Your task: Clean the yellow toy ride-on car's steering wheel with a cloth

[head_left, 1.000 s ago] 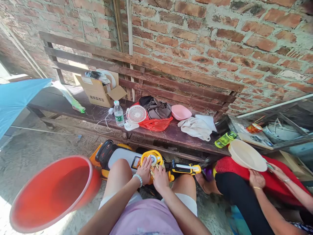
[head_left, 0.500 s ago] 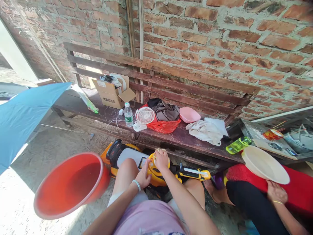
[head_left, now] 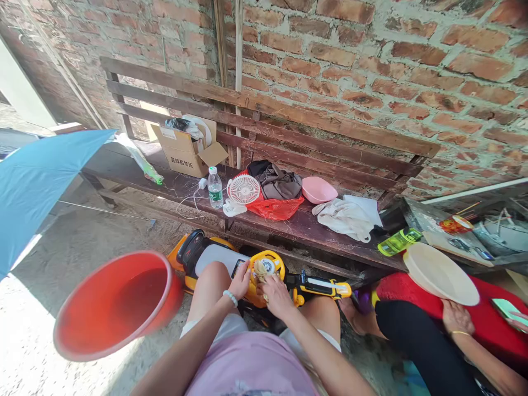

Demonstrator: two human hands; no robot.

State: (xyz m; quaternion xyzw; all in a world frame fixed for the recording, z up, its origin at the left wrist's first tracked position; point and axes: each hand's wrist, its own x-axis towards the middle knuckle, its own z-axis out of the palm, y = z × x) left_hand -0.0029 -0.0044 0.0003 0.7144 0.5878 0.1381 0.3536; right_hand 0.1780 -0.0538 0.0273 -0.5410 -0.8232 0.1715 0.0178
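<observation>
My left hand (head_left: pixel 240 281) and my right hand (head_left: pixel 275 292) meet between my knees over a yellow ride-on toy car (head_left: pixel 214 258). Both have their fingers curled around a small pale, crumpled thing (head_left: pixel 260 270) held in front of the toy's yellow steering wheel (head_left: pixel 270 264); I cannot make out what it is. A white bead bracelet is on my left wrist. I am seated, with bare knees on either side of the toy.
A red basin (head_left: pixel 115 302) sits at my left. A dark wooden bench (head_left: pixel 301 228) carries a cardboard box (head_left: pixel 185 151), water bottle (head_left: pixel 215 188), small white fan (head_left: pixel 242 191), red bag, clothes and pink bowl (head_left: pixel 317 190). At my right, another person's hand (head_left: pixel 456 319) holds a cream basin (head_left: pixel 439 273).
My right hand came back down from the top of the steering wheel to join my left hand on the small pale thing. The view shifted slightly.
</observation>
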